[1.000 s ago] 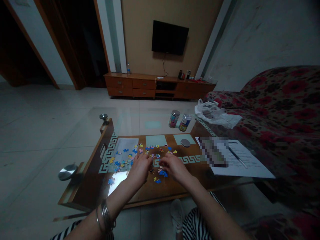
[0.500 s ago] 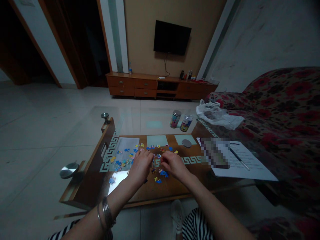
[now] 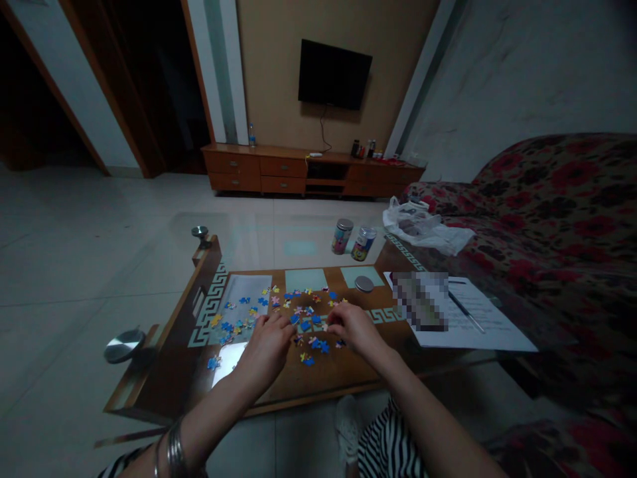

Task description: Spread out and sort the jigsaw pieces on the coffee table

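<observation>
Loose jigsaw puzzle pieces (image 3: 305,325) in blue, yellow and pink lie spread over the glass coffee table (image 3: 348,372). My left hand (image 3: 269,344) is low over the left part of them, its fingers bent and close together beside a blue piece. Whatever is under those fingertips is hidden. On the right, my right hand (image 3: 355,330) pinches a small pale puzzle piece (image 3: 325,326) between thumb and fingers. More blue and yellow pieces (image 3: 318,344) lie just in front of me between the hands.
Two printed cans (image 3: 342,237) stand at the table's far side, with a round metal lid (image 3: 363,284) nearer. To the right are paper sheets (image 3: 478,318), a pen (image 3: 465,311) and a white plastic bag (image 3: 428,229). A floral sofa (image 3: 557,192) borders the right side.
My hands, close together before, are now farther apart. The left has moved left and down, uncovering several pieces between them. The view has shifted slightly.
</observation>
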A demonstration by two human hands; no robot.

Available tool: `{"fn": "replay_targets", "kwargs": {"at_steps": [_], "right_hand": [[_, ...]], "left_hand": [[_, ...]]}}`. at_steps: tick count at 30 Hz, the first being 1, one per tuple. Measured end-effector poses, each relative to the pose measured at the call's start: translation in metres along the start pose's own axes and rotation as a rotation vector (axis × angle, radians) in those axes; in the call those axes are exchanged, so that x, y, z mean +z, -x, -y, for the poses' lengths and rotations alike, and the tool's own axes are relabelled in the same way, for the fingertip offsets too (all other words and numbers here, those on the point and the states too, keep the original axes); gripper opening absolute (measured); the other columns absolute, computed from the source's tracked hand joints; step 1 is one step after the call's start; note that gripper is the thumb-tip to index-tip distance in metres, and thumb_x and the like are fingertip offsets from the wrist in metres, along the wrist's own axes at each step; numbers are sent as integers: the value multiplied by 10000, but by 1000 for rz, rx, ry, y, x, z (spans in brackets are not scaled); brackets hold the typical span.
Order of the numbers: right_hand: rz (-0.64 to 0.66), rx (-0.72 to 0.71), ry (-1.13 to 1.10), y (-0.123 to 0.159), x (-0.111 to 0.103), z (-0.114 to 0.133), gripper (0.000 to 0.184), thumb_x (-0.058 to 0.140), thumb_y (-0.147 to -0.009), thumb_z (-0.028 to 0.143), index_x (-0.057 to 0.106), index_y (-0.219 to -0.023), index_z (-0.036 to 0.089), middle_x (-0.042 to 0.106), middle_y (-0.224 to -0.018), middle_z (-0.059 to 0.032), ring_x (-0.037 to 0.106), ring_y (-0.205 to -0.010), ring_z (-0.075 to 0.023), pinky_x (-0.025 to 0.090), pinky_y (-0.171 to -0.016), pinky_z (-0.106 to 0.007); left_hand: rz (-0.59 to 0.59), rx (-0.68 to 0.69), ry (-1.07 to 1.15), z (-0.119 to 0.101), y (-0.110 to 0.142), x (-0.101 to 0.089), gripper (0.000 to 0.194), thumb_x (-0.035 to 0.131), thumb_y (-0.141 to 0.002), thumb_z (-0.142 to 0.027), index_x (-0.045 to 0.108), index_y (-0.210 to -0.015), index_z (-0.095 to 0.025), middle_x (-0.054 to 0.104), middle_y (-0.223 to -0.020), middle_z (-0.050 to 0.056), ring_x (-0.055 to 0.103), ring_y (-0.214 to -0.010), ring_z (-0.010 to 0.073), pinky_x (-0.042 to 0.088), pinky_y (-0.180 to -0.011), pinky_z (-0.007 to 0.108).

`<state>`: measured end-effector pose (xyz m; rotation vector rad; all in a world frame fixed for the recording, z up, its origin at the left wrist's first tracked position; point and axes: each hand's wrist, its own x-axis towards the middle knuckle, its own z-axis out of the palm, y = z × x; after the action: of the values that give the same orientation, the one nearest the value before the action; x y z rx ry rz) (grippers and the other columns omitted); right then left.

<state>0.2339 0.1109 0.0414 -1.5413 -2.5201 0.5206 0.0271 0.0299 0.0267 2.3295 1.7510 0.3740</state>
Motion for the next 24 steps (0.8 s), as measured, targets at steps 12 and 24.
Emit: {"fn": "replay_targets", "kwargs": {"at_steps": [12,24], "right_hand": [[33,27,35,-5,8,6,69,658,-736,124,670,-752,190,691,-838,-30,620,-788,-166,364,-651,-234],[-62,-52,1,8,6,7,254,515,-779,27,716,-796,180,699,-901,-62,633,-862,-174,422,-762,-238]], "left_hand": [[-58,-50,31,16,9,-19,219,467,-887,-101,663,-922,-192,699,-1004,57,569,-1008,259,370,-844,422],[-145,-194,5,61,37,-36,248,476,-838,-94,664,-958,-205,705,-1048,69,587,-1040,268,386,-868,427]]}}
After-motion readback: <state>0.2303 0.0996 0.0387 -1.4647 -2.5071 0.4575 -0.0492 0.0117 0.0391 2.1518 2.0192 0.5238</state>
